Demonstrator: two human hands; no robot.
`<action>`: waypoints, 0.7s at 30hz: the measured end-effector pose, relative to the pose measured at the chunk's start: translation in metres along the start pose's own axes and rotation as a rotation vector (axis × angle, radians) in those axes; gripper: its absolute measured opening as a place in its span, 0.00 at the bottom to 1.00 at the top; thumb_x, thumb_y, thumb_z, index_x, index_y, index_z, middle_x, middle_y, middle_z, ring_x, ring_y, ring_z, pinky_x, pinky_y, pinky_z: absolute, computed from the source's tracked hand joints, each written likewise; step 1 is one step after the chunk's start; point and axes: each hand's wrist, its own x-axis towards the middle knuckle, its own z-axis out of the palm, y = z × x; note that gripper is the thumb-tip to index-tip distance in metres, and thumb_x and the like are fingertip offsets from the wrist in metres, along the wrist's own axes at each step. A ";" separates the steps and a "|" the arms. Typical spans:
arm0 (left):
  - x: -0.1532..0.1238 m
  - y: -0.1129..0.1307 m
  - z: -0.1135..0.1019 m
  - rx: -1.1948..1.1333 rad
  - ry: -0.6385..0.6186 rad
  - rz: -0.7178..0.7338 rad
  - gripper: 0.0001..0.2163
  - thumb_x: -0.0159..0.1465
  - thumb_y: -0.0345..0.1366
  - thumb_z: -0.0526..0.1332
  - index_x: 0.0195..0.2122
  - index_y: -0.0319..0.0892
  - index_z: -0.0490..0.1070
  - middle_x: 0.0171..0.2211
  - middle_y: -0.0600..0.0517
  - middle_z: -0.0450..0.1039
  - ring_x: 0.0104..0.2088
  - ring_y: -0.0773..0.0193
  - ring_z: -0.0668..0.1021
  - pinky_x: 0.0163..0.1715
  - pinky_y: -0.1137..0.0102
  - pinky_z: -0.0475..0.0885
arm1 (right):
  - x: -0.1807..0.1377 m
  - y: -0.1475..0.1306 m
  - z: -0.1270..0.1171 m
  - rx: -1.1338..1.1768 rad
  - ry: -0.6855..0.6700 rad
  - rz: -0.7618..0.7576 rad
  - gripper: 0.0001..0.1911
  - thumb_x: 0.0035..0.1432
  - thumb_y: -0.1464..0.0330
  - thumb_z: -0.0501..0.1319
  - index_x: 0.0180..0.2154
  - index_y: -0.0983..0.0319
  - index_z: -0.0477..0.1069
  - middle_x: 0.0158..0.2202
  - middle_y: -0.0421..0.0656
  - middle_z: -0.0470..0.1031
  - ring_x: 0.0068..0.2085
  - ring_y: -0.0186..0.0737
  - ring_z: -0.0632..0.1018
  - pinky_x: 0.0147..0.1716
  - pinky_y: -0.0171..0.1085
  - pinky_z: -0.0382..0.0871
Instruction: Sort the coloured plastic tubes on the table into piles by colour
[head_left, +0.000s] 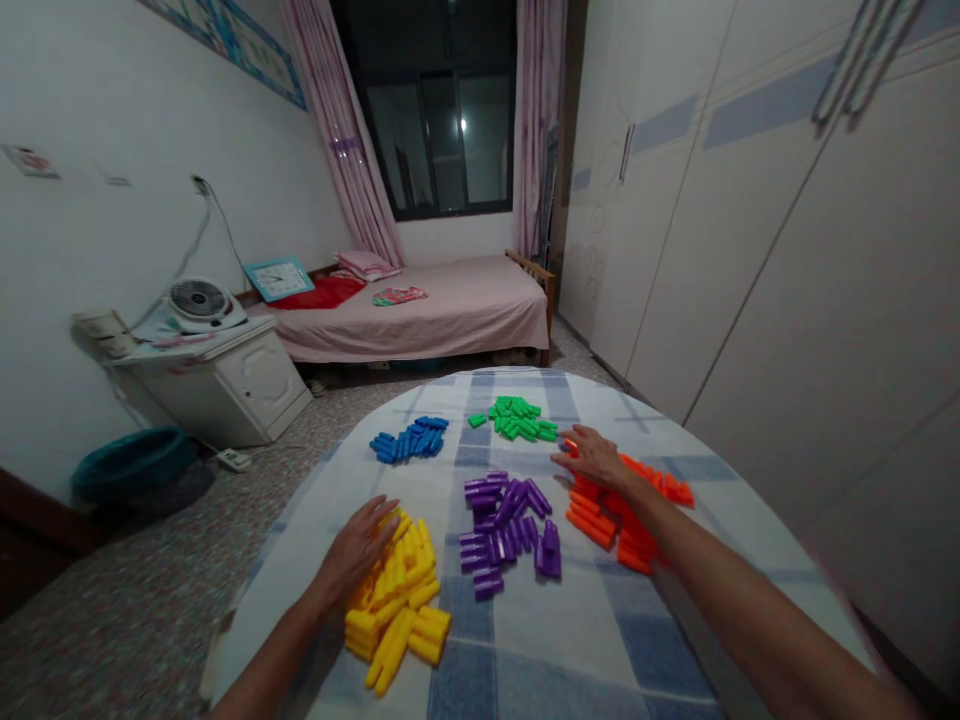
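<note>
My left hand point(358, 552) lies along the left side of a pile of yellow plastic building pieces point(409, 565), fingers stretched out and touching it. My right hand point(592, 458) rests over the far left part of a heap of orange pieces point(592, 520), its fingers apart; a bit of orange shows between them, and the forearm hides part of the heap. Between the two hands sits a group of purple tube-shaped pieces point(510, 530), some joined side by side. Farther back are small green pieces point(517, 418) and, to their left, small blue pieces point(411, 440).
All the piles lie on a round table with a checked cloth point(540, 650). Beyond it stands a bed point(465, 295). At left are a white cabinet point(247, 385) with a fan point(201, 300) and a teal bin point(131, 462). A wardrobe point(810, 250) lines the right side.
</note>
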 end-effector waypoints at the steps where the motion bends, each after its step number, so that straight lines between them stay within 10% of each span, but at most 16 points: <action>1: 0.002 0.004 0.000 -0.003 -0.032 0.005 0.22 0.64 0.49 0.49 0.51 0.44 0.71 0.55 0.46 0.69 0.56 0.58 0.71 0.59 0.58 0.62 | 0.001 -0.003 0.002 0.002 -0.009 -0.009 0.26 0.57 0.53 0.57 0.53 0.58 0.68 0.60 0.54 0.61 0.59 0.54 0.64 0.50 0.52 0.63; 6: -0.002 0.016 -0.003 -0.006 -0.128 0.042 0.21 0.61 0.48 0.51 0.47 0.42 0.74 0.52 0.45 0.72 0.53 0.56 0.73 0.57 0.58 0.66 | -0.029 -0.004 0.003 -0.021 -0.020 -0.092 0.16 0.53 0.59 0.60 0.42 0.58 0.75 0.54 0.50 0.67 0.49 0.49 0.72 0.47 0.44 0.65; 10: -0.010 0.039 -0.011 0.057 0.054 0.114 0.19 0.61 0.47 0.54 0.44 0.41 0.75 0.52 0.43 0.71 0.56 0.49 0.70 0.57 0.51 0.63 | -0.056 0.012 -0.010 -0.050 0.041 -0.228 0.18 0.56 0.57 0.58 0.45 0.56 0.74 0.54 0.50 0.68 0.52 0.49 0.71 0.50 0.47 0.63; 15: -0.035 0.135 0.004 -0.186 0.001 0.229 0.17 0.65 0.44 0.51 0.49 0.45 0.71 0.57 0.45 0.66 0.57 0.57 0.70 0.57 0.57 0.65 | -0.061 0.077 -0.021 0.096 0.208 0.024 0.22 0.61 0.55 0.49 0.46 0.56 0.74 0.55 0.48 0.69 0.57 0.50 0.67 0.56 0.53 0.57; 21: -0.030 0.252 0.089 -0.326 -0.223 0.296 0.25 0.66 0.44 0.50 0.62 0.40 0.58 0.65 0.41 0.51 0.65 0.54 0.55 0.62 0.56 0.55 | -0.077 0.122 0.002 0.306 0.166 0.118 0.25 0.60 0.56 0.44 0.46 0.59 0.74 0.52 0.48 0.74 0.55 0.47 0.71 0.56 0.48 0.62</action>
